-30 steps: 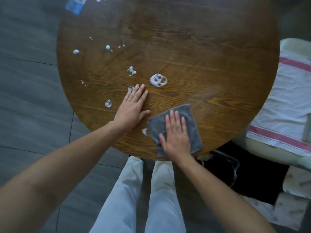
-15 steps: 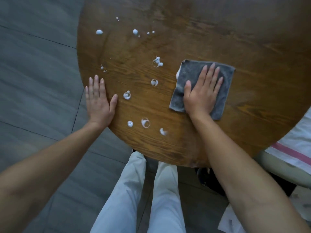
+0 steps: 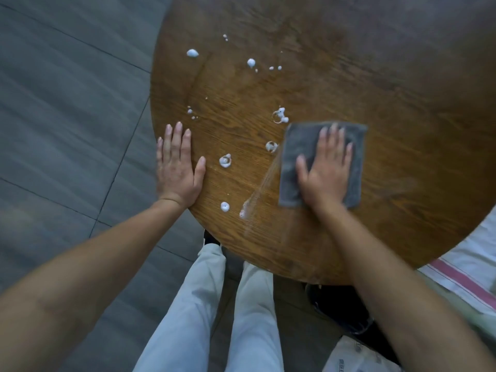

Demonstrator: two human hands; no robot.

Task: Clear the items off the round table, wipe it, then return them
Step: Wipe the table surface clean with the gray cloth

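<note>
Wood, brown and grained, makes up the round table [image 3: 349, 63] that fills the upper right of the head view. The right hand [image 3: 326, 170] lies flat on a grey cloth [image 3: 300, 146], fingers straight and close together, pressing the cloth to the table; the cloth shows past the fingertips and on both sides of the palm. A wet streak [image 3: 264, 183] runs from the cloth's left edge down toward the near rim, left of the right wrist. The left hand [image 3: 178, 167] rests palm down at the table's left rim, fingers straight, thumb spread toward the cloth, holding nothing; its little finger sits at the very edge. White foam blobs [image 3: 225, 160] dot the wood between the two hands: one just beside the left thumb, one near the left wrist, one beside the cloth's left edge, one just beyond the cloth's far left corner. More blobs lie farther out past both hands. Below the hands, pale trousers [image 3: 188, 318] stand over a grey tiled floor [image 3: 67, 130]. Right of the right forearm lies a white fabric with red stripes [image 3: 467, 280].
</note>
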